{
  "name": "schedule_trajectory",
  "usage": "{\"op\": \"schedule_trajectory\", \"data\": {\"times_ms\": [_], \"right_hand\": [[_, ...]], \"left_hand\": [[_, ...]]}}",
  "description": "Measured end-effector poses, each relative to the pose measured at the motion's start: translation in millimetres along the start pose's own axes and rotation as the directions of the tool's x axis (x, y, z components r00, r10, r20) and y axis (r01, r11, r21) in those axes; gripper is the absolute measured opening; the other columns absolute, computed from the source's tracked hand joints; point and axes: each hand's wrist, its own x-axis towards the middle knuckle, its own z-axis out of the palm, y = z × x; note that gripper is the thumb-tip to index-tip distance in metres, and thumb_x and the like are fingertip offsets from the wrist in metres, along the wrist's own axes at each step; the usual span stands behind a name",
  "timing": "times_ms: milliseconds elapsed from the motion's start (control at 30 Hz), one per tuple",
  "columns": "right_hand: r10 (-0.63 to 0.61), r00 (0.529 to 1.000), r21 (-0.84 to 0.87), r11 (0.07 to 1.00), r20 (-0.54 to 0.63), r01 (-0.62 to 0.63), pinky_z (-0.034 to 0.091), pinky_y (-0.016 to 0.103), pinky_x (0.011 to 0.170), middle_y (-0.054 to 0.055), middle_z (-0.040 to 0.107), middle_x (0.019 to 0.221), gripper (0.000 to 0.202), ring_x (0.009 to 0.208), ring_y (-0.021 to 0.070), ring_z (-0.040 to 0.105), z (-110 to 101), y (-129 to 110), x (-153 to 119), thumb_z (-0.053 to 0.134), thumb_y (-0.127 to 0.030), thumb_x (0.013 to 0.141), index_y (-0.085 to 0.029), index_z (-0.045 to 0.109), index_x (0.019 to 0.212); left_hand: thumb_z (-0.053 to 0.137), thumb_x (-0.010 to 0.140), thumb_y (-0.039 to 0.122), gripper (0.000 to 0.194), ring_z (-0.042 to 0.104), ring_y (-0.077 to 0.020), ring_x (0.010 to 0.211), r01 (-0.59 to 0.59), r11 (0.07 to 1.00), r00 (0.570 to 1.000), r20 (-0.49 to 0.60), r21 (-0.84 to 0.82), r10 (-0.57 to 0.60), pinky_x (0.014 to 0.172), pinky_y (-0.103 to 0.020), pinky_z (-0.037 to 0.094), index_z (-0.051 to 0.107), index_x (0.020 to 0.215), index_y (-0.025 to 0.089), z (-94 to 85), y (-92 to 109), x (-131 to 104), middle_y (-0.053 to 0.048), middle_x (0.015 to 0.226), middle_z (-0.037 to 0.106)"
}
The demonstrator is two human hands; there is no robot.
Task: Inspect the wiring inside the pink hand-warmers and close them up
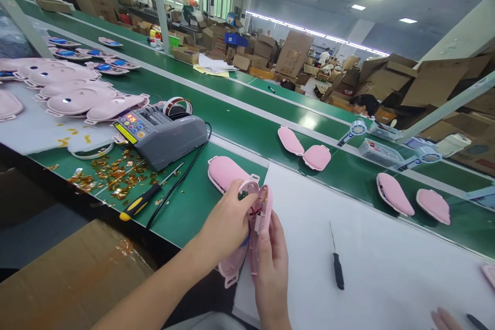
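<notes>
My left hand (226, 224) and my right hand (273, 260) together hold an opened pink plastic casing (258, 214) above the near edge of the bench. Its two halves are parted, and a circuit board and red wires show inside. The left hand grips the left half, the right hand the right half from below. A closed pink casing (226, 172) lies on the green surface just behind my hands. A small black screwdriver (337, 263) lies on the white mat (367, 247) to the right.
A grey tape dispenser (164, 131) with a black cable stands to the left, beside a yellow-handled screwdriver (141, 202) and scattered gold tape scraps. Pink casings (303, 148) ride the green conveyor; more are stacked far left. Another person's fingers (444, 318) show at the bottom right. Cardboard boxes fill the background.
</notes>
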Motion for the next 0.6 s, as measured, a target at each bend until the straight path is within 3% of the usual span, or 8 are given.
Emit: {"op": "schedule_trajectory", "data": {"times_ms": [67,167,300,367,433,600], "right_hand": [[0.01,1.0,0.01,1.0,-0.019,-0.01,0.043,0.035,0.104,0.005,0.05,0.141,0.048,0.13,0.0219,0.046,2.1,-2.2,1.5,0.05,-0.045,0.091,-0.028,0.047,0.136],[0.034,0.999,0.021,0.999,-0.008,-0.033,0.043,0.034,0.104,0.004,0.048,0.143,0.047,0.131,0.0219,0.045,0.9,-3.4,2.8,0.05,-0.045,0.091,-0.028,0.048,0.135],[0.014,1.0,0.026,1.0,0.026,-0.015,0.04,0.037,0.107,0.004,0.046,0.145,0.047,0.132,0.0231,0.043,-1.3,-3.6,2.3,0.047,-0.044,0.092,-0.028,0.047,0.136],[0.018,1.0,-0.001,1.0,0.023,-0.018,0.04,0.035,0.107,0.003,0.046,0.145,0.047,0.132,0.0222,0.043,-0.4,-4.4,1.4,0.048,-0.045,0.092,-0.028,0.048,0.136],[0.031,0.999,-0.048,0.998,0.012,-0.03,0.041,0.032,0.105,0.002,0.047,0.144,0.048,0.132,0.0211,0.043,1.7,-6.4,0.0,0.05,-0.046,0.091,-0.027,0.049,0.135],[0.069,0.998,-0.2,0.977,-0.01,-0.069,0.05,0.027,0.093,0.003,0.053,0.139,0.055,0.127,0.0214,0.049,4.6,-15.0,-1.7,0.053,-0.051,0.088,-0.025,0.049,0.136]], "left_hand": [[0.038,0.081,0.004,0.042,0.058,-0.0186,0.087,0.005,0.998,0.999,0.042,-0.062,-0.003,0.073,-0.033,0.052,0.062,0.111,0.021,-4.0,1.3,-0.9,-0.01,0.115,0.048],[0.046,0.084,0.015,0.024,0.059,-0.0162,0.086,0.021,0.984,0.994,0.106,-0.177,-0.002,0.072,-0.031,0.052,0.065,0.098,0.022,-9.7,1.5,-2.6,-0.007,0.116,0.046],[0.047,0.088,0.023,0.018,0.06,-0.0147,0.078,0.058,0.983,0.998,0.033,-0.175,-0.053,0.07,-0.031,0.052,0.064,0.082,0.019,-7.7,-1.4,-3.3,-0.007,0.114,0.048],[0.046,0.086,0.015,0.019,0.061,-0.0163,0.079,0.075,0.988,0.997,-0.021,-0.132,-0.079,0.071,-0.033,0.053,0.063,0.093,0.02,-4.0,-1.8,-3.5,-0.008,0.115,0.05],[0.043,0.084,0.007,0.035,0.062,-0.0176,0.084,0.083,0.989,0.995,-0.049,-0.122,-0.089,0.073,-0.033,0.053,0.058,0.111,0.022,-0.5,-0.5,-4.4,-0.007,0.118,0.051],[0.04,0.081,0.003,0.059,0.059,-0.0197,0.104,0.12,0.973,0.987,-0.086,-0.199,-0.139,0.088,-0.035,0.051,0.039,0.136,0.026,5.0,3.6,-7.1,-0.006,0.127,0.054]]}}
